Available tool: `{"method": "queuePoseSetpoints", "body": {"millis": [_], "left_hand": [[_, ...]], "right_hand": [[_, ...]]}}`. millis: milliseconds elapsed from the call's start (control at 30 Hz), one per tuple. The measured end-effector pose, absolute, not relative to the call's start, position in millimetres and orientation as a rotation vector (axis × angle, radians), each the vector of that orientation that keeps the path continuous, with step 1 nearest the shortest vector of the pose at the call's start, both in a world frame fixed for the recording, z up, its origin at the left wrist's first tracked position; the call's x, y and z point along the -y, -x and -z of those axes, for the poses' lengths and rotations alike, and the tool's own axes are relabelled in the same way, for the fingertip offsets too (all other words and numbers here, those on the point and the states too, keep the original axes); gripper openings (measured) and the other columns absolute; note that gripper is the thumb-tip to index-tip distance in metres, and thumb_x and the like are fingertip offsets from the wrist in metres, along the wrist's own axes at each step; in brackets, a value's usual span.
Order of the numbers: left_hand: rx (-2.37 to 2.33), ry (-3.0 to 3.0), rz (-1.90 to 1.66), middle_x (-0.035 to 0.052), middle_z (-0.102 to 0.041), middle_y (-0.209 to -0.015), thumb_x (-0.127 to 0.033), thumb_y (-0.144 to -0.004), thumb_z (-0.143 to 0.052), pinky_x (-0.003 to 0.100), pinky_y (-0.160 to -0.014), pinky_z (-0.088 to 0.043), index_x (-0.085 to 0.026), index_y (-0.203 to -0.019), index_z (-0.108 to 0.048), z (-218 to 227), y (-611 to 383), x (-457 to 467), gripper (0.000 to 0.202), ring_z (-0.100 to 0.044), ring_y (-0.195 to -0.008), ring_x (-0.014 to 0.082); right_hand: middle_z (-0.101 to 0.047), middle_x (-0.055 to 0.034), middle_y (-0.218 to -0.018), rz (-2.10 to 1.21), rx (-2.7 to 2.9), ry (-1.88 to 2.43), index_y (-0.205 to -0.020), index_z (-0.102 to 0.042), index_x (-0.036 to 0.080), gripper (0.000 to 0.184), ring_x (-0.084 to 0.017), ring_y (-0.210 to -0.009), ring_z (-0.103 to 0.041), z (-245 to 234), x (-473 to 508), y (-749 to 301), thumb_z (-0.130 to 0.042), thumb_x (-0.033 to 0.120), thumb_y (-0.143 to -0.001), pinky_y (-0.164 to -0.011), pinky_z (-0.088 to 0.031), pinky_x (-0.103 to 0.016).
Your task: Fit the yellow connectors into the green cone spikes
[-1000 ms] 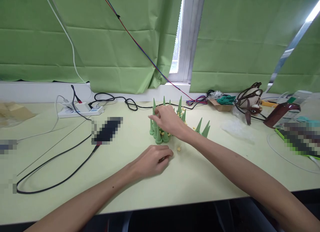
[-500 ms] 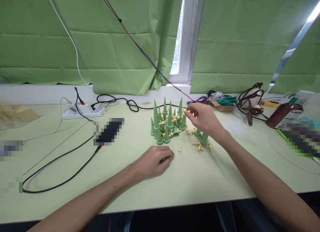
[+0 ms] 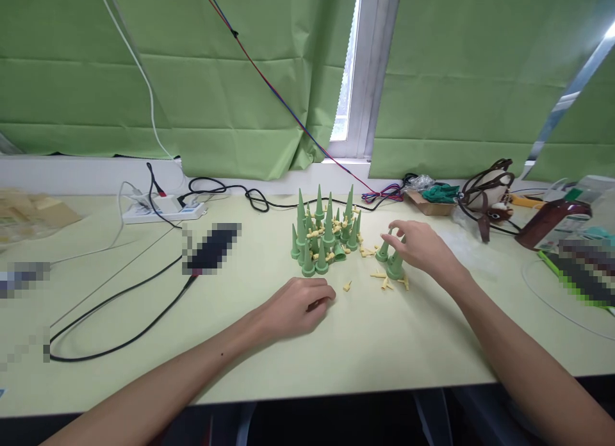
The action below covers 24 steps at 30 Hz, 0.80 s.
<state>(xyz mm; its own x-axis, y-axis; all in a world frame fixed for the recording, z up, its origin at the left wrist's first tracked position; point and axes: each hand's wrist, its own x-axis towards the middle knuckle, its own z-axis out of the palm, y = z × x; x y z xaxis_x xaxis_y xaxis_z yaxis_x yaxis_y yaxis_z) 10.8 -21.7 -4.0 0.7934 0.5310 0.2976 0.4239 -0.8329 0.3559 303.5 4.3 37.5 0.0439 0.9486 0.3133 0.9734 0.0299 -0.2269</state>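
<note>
My left hand [image 3: 302, 307] rests on the table with its fingers curled in, and nothing shows in it. A loose yellow piece [image 3: 346, 286] lies just right of its fingertips. Farther right, my right hand [image 3: 416, 244] has thumb and forefinger bent together at the upper part of a green cone [image 3: 382, 252]; any small piece between the tips is too hidden to make out. Another green cone [image 3: 394, 268] stands under that hand, partly covered. Several small yellow pieces [image 3: 384, 282] lie in front of it. Left of these stands a cluster of upright green cones [image 3: 328, 231] with yellow pieces among them.
A pale table [image 3: 269, 382] holds a pixelated dark device [image 3: 211, 248] on a black cable, left of the cones. Behind are a white power strip [image 3: 163, 210] and a cardboard box [image 3: 427, 202]. A dark red bottle [image 3: 552, 222] and a bag [image 3: 487, 189] stand at right.
My right hand has moved from the right edge of the cone cluster to the right and down, to the smaller group of cones. My left hand stays in place. The view has shifted slightly.
</note>
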Motion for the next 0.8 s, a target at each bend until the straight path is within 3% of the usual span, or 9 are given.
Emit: {"method": "queuePoseSetpoints", "body": {"millis": [200, 433, 800], "left_hand": [[-0.724, -2.709, -0.575, 0.0024, -0.063, -0.077, -0.005, -0.087, -0.044, 0.025, -0.061, -0.039, -0.017, -0.088, -0.066, 3.1, -11.5, 22.0, 0.025, -0.054, -0.067, 0.0128], [-0.717, -2.722, -0.59, 0.0027, -0.063, -0.076, -0.005, -0.088, -0.043, 0.025, -0.061, -0.039, -0.016, -0.088, -0.066, 2.9, -11.2, 22.4, 0.026, -0.054, -0.065, 0.0129], [-0.724, -2.713, -0.59, 0.0027, -0.064, -0.077, -0.005, -0.089, -0.044, 0.025, -0.061, -0.04, -0.017, -0.087, -0.067, 3.8, -11.1, 22.6, 0.025, -0.056, -0.066, 0.013]], "right_hand": [[-0.072, -0.0094, -0.09, 0.088, 1.904, 2.012, -0.11, -0.06, 0.02, 0.025, -0.026, -0.085, -0.064, -35.3, -2.3, -291.4, -0.052, 0.039, -0.096, -0.056, -0.032, -0.028], [-0.071, -0.006, -0.081, 0.101, 1.852, 1.994, -0.089, -0.061, 0.022, 0.013, -0.023, -0.076, -0.062, -30.9, -6.8, -289.1, -0.051, 0.03, -0.095, -0.054, -0.029, -0.027], [-0.066, -0.0048, -0.067, 0.074, 1.902, 1.811, -0.076, -0.059, 0.02, 0.02, -0.019, -0.063, -0.06, -21.9, -18.7, -296.9, -0.053, 0.027, -0.094, -0.061, -0.039, -0.028]]}}
